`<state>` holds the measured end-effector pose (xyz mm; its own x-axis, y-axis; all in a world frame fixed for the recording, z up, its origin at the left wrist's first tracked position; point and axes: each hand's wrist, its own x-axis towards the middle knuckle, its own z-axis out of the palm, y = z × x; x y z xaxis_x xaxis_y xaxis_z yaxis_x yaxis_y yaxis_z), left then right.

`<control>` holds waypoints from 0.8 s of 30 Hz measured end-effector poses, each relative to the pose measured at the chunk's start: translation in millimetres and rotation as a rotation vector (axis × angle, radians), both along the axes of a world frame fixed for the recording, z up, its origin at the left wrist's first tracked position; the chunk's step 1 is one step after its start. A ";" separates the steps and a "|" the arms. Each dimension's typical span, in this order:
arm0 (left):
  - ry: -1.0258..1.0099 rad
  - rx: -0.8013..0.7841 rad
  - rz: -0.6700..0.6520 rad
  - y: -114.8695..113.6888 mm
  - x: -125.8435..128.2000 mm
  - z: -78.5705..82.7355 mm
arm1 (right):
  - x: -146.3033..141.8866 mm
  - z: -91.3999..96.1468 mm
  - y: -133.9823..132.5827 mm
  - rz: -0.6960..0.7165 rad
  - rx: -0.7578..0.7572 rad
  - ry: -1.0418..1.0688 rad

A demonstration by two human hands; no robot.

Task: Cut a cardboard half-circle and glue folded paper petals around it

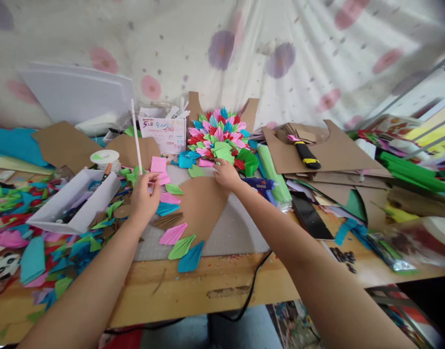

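Observation:
My left hand (145, 194) is closed on the lower end of a long thin white stick (135, 135), which stands nearly upright. My right hand (226, 174) reaches to the back of the mat, its fingers bent against light green paper pieces (224, 152); the fingertips are partly hidden. Between the hands lies a rounded brown cardboard piece (204, 203). Along its left edge runs a row of pleated paper petals in green, pink, blue and brown, among them a blue petal (191, 257). Behind the right hand stands a cardboard form covered with colourful pleated petals (222, 127).
A white tray (75, 201) with tools stands left, among heaped paper scraps. A blue glue gun (260, 184), a black phone (309, 215) and stacked cardboard with a yellow-black cutter (307, 154) lie right. A black cable (256, 276) hangs over the table's front edge.

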<state>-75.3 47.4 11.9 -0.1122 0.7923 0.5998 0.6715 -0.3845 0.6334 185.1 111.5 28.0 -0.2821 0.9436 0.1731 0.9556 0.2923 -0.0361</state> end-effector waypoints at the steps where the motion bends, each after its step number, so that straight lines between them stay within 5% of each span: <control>1: 0.003 0.007 0.001 0.0 -0.6 0.3 | -1.0 -1.1 6.4 0.006 -0.011 -0.033; 7: 0.009 0.017 -0.008 0.3 -1.9 0.5 | -5.9 -12.3 32.9 -0.021 -0.034 -0.048; 13: 0.020 0.006 0.024 4.4 -6.6 -4.4 | -3.2 -13.0 38.6 0.006 -0.016 0.238; 18: 0.013 0.015 0.035 5.3 -5.4 -6.1 | -2.7 -5.8 29.5 0.025 0.015 0.836; 24: 0.018 0.020 -0.002 2.9 1.8 -1.3 | 4.2 12.4 25.2 -0.140 -0.219 1.832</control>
<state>-73.5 50.3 10.6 -0.0995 0.7802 0.6176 0.6821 -0.3985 0.6132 189.4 136.7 40.4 0.1668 0.9858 0.0213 -0.3039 0.0719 -0.9500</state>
